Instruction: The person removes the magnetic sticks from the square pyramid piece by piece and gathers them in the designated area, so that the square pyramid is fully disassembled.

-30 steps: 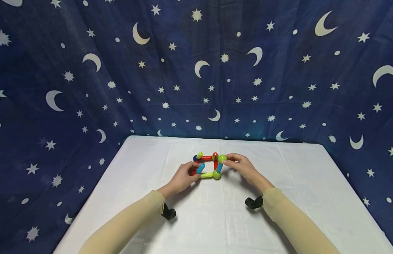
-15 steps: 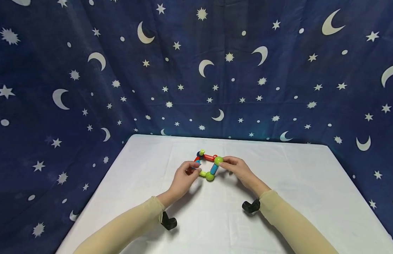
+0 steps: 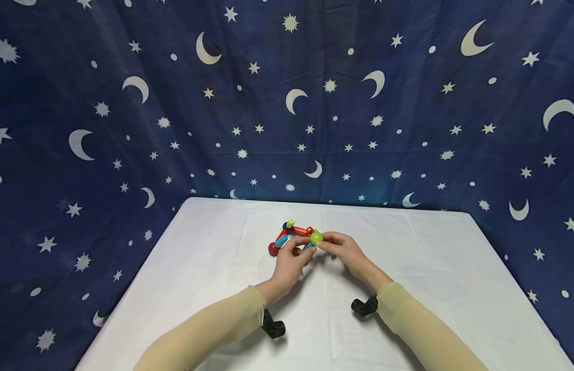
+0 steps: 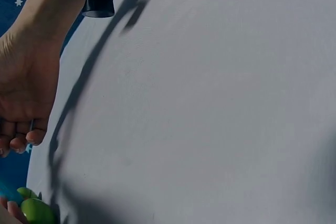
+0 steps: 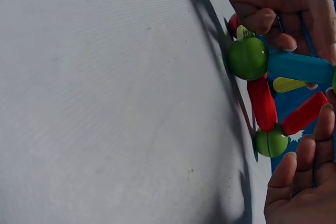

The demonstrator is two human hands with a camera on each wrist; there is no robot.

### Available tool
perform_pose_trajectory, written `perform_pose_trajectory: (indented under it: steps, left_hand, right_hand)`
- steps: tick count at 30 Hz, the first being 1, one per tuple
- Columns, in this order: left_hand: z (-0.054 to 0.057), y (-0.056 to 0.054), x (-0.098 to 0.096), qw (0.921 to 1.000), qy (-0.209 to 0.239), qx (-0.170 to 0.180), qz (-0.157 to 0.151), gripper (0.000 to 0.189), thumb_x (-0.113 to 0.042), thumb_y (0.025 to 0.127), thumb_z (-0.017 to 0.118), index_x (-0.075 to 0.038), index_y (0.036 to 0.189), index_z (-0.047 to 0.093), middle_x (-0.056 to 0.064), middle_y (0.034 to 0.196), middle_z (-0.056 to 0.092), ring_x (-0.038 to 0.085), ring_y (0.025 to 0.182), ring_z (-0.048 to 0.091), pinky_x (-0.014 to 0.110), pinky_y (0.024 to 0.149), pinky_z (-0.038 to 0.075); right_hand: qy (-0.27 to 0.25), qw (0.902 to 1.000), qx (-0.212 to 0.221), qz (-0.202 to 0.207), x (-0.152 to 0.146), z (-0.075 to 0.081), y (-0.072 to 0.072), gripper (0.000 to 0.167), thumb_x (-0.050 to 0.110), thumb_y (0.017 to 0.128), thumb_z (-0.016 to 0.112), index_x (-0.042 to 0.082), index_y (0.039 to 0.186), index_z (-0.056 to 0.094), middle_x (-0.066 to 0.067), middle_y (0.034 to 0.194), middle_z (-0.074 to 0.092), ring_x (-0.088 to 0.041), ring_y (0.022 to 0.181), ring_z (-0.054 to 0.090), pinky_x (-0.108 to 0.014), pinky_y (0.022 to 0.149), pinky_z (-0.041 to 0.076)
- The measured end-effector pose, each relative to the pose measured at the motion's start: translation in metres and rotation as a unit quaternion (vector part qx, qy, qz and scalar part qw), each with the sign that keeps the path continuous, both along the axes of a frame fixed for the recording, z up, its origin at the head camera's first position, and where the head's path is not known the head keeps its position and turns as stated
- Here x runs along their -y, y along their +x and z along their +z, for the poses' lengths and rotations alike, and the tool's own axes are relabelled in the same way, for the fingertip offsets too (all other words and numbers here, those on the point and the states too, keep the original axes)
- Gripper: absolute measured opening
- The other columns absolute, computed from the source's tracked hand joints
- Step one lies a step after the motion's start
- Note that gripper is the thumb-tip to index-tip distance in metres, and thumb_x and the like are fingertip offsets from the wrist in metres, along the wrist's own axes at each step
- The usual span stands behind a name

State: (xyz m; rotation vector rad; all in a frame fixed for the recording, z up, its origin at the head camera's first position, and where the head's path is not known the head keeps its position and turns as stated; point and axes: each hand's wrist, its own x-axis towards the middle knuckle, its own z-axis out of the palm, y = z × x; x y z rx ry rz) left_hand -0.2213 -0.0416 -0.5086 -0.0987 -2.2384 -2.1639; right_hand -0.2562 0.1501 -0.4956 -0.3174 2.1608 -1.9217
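Observation:
A toy frame of coloured rods and balls stands on the white table. My right hand [image 3: 347, 252] pinches the upper green ball [image 3: 316, 238] between thumb and fingertips. From the left, my left hand [image 3: 289, 265] grips the blue rod [image 5: 299, 68] under that ball, thumb and forefinger to either side. The right wrist view shows this rod joined to a lower green ball [image 5: 248, 57], with a red rod [image 5: 262, 104] running to another green ball [image 5: 271, 142]. Left of my left hand are a red ball [image 3: 273, 249] and a tilted second blue rod [image 3: 281, 240].
At the frame's far left corner, a dark blue ball [image 3: 286, 226] bears a short yellow-green rod [image 3: 290, 222]. The white-covered table [image 3: 231, 319] ends at a dark blue curtain [image 3: 264, 103] with moons and stars. Black wrist cameras hang below both sleeves.
My left hand has let go of the frame's left corner, baring the red ball, and moved right to the blue rod. My right hand keeps hold of the upper green ball.

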Motion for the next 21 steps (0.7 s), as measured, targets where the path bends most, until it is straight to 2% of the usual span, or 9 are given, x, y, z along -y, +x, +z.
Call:
perform_pose_trajectory:
  steps: [4, 8, 12, 14, 17, 21]
  left_hand:
    - [-0.0012, -0.0003, -0.0023, 0.9998, 0.002, -0.012, 0.014, 0.031, -0.023, 0.090, 0.081, -0.011, 0.118, 0.073, 0.006, 0.096, 0.067, 0.011, 0.071, 0.057, 0.023, 0.059, 0.047]
    - [-0.0014, -0.0006, -0.0039, 0.9993, 0.033, -0.011, 0.009, 0.033, -0.021, 0.092, 0.079, -0.008, 0.122, 0.070, 0.006, 0.118, 0.069, 0.012, 0.082, 0.062, 0.030, 0.071, 0.054]
    - [-0.0013, 0.0005, -0.0056, 0.9976, 0.069, 0.010, -0.003, 0.036, -0.017, 0.095, 0.076, -0.005, 0.127, 0.066, 0.007, 0.122, 0.068, 0.013, 0.092, 0.066, 0.044, 0.078, 0.058]
    - [-0.0020, 0.0013, -0.0063, 0.9966, 0.080, 0.020, -0.008, 0.037, -0.016, 0.096, 0.075, -0.004, 0.129, 0.064, 0.007, 0.123, 0.068, 0.014, 0.096, 0.066, 0.047, 0.079, 0.059]
    - [-0.0019, 0.0026, -0.0069, 0.9956, 0.088, 0.030, -0.011, 0.038, -0.017, 0.095, 0.075, -0.004, 0.129, 0.064, 0.007, 0.124, 0.067, 0.015, 0.099, 0.067, 0.043, 0.078, 0.059]
    - [-0.0033, 0.0018, -0.0078, 0.9963, 0.082, 0.024, -0.005, 0.036, -0.018, 0.095, 0.076, -0.005, 0.127, 0.065, 0.007, 0.121, 0.068, 0.015, 0.097, 0.067, 0.037, 0.074, 0.059]
  right_hand:
    - [-0.006, 1.0000, 0.000, -0.002, 0.0000, -0.0017, 0.0006, 0.038, 0.027, 0.094, 0.075, 0.003, 0.123, 0.070, -0.001, 0.109, 0.072, -0.021, 0.096, 0.057, -0.042, 0.078, 0.046]
    - [-0.010, 0.9999, 0.000, -0.001, 0.0003, -0.0023, 0.0007, 0.039, 0.028, 0.094, 0.075, 0.003, 0.124, 0.069, -0.001, 0.110, 0.071, -0.021, 0.097, 0.056, -0.042, 0.078, 0.046]
    - [-0.014, 0.9999, 0.005, 0.000, 0.0010, -0.0014, 0.0023, 0.040, 0.030, 0.094, 0.075, 0.004, 0.125, 0.069, -0.002, 0.112, 0.071, -0.023, 0.099, 0.056, -0.042, 0.079, 0.045]
    - [-0.015, 0.9998, 0.009, 0.000, 0.0015, -0.0011, 0.0034, 0.041, 0.030, 0.094, 0.075, 0.004, 0.125, 0.069, -0.002, 0.113, 0.071, -0.023, 0.100, 0.056, -0.043, 0.080, 0.045]
    - [-0.019, 0.9997, 0.013, 0.000, 0.0025, -0.0011, 0.0046, 0.041, 0.030, 0.094, 0.075, 0.004, 0.125, 0.069, -0.001, 0.113, 0.070, -0.022, 0.100, 0.056, -0.043, 0.081, 0.045]
    - [-0.024, 0.9996, 0.012, -0.008, 0.0030, -0.0020, 0.0045, 0.040, 0.028, 0.094, 0.075, 0.003, 0.125, 0.069, -0.001, 0.112, 0.071, -0.021, 0.099, 0.056, -0.041, 0.079, 0.045]
